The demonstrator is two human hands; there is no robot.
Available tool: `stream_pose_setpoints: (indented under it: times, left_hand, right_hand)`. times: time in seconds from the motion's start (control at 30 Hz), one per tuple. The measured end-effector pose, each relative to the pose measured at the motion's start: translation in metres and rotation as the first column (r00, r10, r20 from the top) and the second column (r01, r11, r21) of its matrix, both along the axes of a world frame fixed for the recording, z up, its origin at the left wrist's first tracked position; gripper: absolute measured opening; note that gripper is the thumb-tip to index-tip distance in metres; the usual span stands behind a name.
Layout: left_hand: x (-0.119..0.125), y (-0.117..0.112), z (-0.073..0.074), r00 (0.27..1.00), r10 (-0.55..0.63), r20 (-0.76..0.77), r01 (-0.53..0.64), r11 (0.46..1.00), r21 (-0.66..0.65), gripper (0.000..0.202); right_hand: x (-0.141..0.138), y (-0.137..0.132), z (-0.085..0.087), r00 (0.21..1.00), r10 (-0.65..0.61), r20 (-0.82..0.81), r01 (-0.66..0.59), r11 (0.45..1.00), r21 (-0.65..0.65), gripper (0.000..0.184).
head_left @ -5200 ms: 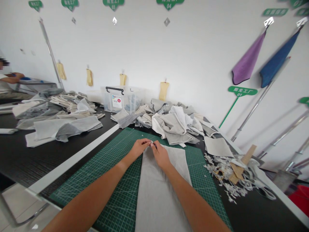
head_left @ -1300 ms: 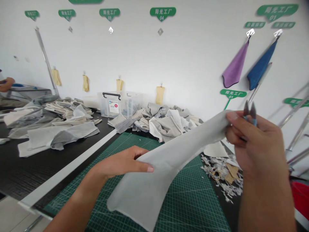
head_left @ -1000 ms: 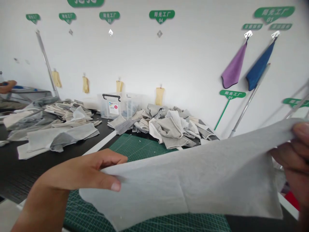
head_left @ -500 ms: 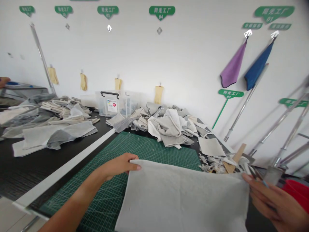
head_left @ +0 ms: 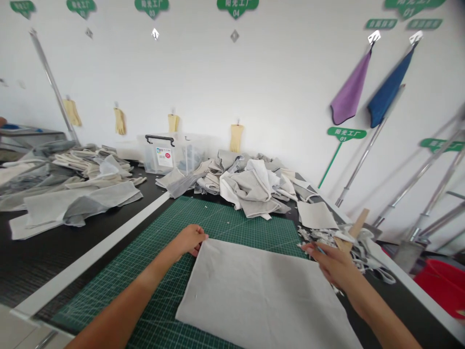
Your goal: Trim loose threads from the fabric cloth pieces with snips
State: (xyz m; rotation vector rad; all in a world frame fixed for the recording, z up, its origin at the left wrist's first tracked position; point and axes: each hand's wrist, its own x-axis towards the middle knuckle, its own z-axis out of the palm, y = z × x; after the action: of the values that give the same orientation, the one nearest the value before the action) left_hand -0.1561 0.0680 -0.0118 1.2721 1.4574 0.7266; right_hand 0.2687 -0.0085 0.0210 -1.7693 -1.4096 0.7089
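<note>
A light grey cloth [head_left: 261, 295] lies flat on the green cutting mat [head_left: 218, 220] in front of me. My left hand [head_left: 191, 239] pinches the cloth's far left corner, fingers curled on its edge. My right hand [head_left: 332, 264] rests at the far right corner, fingers closed round small thread snips [head_left: 320, 249], of which only a blue tip shows. Both forearms reach in from the bottom of the view.
A heap of grey and white cloths [head_left: 250, 186] lies beyond the mat, with a clear plastic box [head_left: 167, 152] behind it. More cloths [head_left: 69, 189] are spread at left. Trimmed scraps [head_left: 321, 236] and a wooden strip [head_left: 358, 227] sit at right, near a red bin [head_left: 441, 286].
The cloth, held up and stretched between both hands a second ago, has come down flat on the mat. Both hands moved down with its far corners.
</note>
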Motion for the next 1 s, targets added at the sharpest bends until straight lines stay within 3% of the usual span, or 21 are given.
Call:
stream_pose_setpoints:
  times: [0.07, 0.17, 0.27, 0.33, 0.47, 0.57, 0.67, 0.8, 1.0]
  left_hand:
    - [-0.001, -0.002, -0.002, 0.999, -0.003, 0.051, 0.002, 1.000, 0.020, 0.027]
    - [-0.002, -0.004, -0.003, 0.986, -0.048, 0.162, 0.033, 0.995, 0.095, 0.032]
    - [-0.002, -0.002, -0.006, 0.969, -0.113, 0.221, 0.064, 0.974, 0.219, 0.034]
    - [-0.002, 0.000, -0.010, 0.964, -0.152, 0.218, 0.083, 0.951, 0.297, 0.033]
    - [-0.002, 0.004, -0.016, 0.954, -0.204, 0.218, 0.106, 0.915, 0.390, 0.027]
    - [0.000, 0.005, -0.017, 0.954, -0.215, 0.210, 0.106, 0.895, 0.434, 0.021]
    - [0.001, 0.005, -0.017, 0.954, -0.218, 0.206, 0.107, 0.889, 0.445, 0.021]
    - [0.002, 0.009, -0.022, 0.954, -0.221, 0.201, 0.115, 0.893, 0.436, 0.026]
    - [0.005, 0.012, -0.029, 0.986, -0.134, 0.101, 0.073, 0.883, 0.463, 0.027]
  right_hand:
    - [-0.032, 0.013, 0.007, 0.982, 0.188, 0.006, -0.187, 0.980, -0.074, 0.045]
    - [-0.089, 0.028, 0.015, 0.911, 0.410, 0.041, -0.411, 0.911, 0.026, 0.031]
    - [-0.145, 0.044, 0.014, 0.814, 0.575, 0.078, -0.579, 0.814, 0.044, 0.026]
    - [-0.178, 0.060, 0.005, 0.796, 0.597, 0.103, -0.605, 0.791, 0.089, 0.027]
    - [-0.223, 0.097, -0.028, 0.843, 0.536, 0.031, -0.533, 0.829, 0.170, 0.031]
    - [-0.234, 0.114, -0.050, 0.824, 0.563, -0.071, -0.552, 0.824, 0.124, 0.029]
    - [-0.229, 0.118, -0.060, 0.780, 0.602, -0.172, -0.602, 0.796, 0.056, 0.034]
    - [-0.219, 0.113, -0.057, 0.764, 0.608, -0.216, -0.618, 0.786, 0.023, 0.033]
    - [-0.219, 0.105, -0.052, 0.781, 0.584, -0.220, -0.590, 0.806, 0.046, 0.032]
